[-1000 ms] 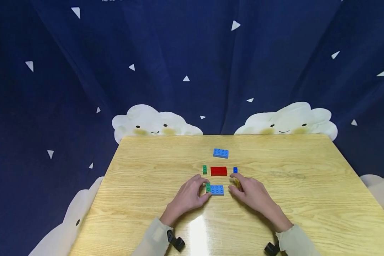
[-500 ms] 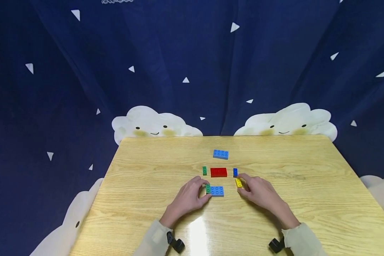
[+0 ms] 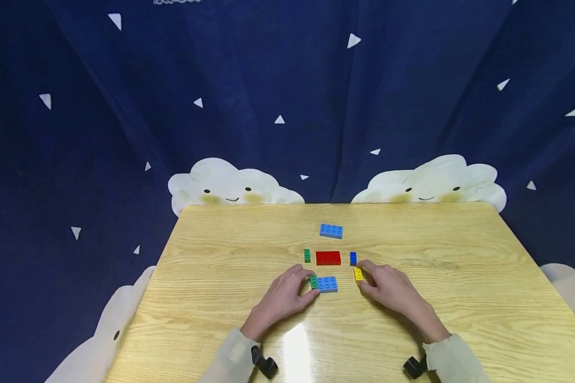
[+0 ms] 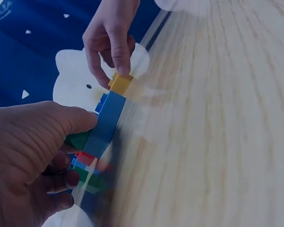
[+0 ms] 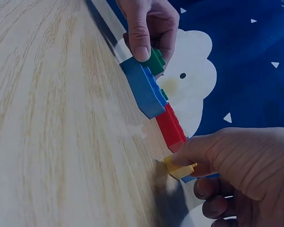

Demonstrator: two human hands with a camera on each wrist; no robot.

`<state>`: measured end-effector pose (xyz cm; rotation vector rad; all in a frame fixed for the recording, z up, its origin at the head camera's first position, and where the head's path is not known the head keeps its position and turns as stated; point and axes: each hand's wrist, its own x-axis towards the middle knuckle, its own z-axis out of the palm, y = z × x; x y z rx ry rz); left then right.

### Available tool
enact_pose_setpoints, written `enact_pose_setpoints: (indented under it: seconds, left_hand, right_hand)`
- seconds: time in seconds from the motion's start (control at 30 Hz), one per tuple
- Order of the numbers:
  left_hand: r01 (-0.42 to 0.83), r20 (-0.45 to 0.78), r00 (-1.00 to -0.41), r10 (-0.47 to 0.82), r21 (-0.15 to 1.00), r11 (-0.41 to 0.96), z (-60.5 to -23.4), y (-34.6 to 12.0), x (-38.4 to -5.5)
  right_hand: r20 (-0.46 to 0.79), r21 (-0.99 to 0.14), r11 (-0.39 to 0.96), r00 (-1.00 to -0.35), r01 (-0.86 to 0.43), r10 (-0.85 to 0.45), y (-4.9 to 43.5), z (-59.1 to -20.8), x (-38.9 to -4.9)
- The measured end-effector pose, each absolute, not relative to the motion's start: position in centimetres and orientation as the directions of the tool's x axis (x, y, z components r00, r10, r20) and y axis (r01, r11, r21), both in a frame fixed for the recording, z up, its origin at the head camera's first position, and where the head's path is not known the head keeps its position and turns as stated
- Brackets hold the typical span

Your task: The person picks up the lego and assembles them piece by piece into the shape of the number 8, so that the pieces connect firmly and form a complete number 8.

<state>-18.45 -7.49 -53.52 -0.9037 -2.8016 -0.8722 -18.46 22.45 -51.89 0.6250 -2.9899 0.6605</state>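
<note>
Much table (image 3: 460, 250) flanks left hand (image 3: 285, 291) pinching green brick (image 3: 313, 282), right hand (image 3: 391, 285) pinching yellow brick (image 3: 358, 274).

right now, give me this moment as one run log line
left hand: pinches green brick atop near blue brick | right hand: pinches yellow brick | red brick: on table, untouched

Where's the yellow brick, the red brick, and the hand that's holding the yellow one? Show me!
Yellow brick (image 3: 358, 274): head view, on its studded top.
Red brick (image 3: 328, 257): head view, on its top.
Right hand (image 3: 388, 283): head view, on the back of the hand.
</note>
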Motion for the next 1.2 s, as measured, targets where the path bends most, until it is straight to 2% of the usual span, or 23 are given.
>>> enact_pose_setpoints:
  seconds: [0.27,0.5,1.2]
  left_hand:
    - [0.553,0.225,-0.826,0.516,0.493,0.671,-53.7,-7.4,-18.3]
    - [0.523,0.179,-0.837,0.516,0.538,0.661,-53.9,-7.3,-18.3]
    - [0.523,0.142,-0.83,0.539,0.533,0.665,-53.6,-6.9,-18.0]
  right_hand:
    - [0.075,-0.401,0.835,-0.922,-0.377,-0.38,22.2,-52.0,-18.4]
    - [0.05,-0.425,0.818,-0.912,-0.388,-0.406,22.0,-52.0,-18.4]
    - [0.039,-0.584,0.701,-0.877,-0.409,-0.479,20.1,-51.3,-17.6]
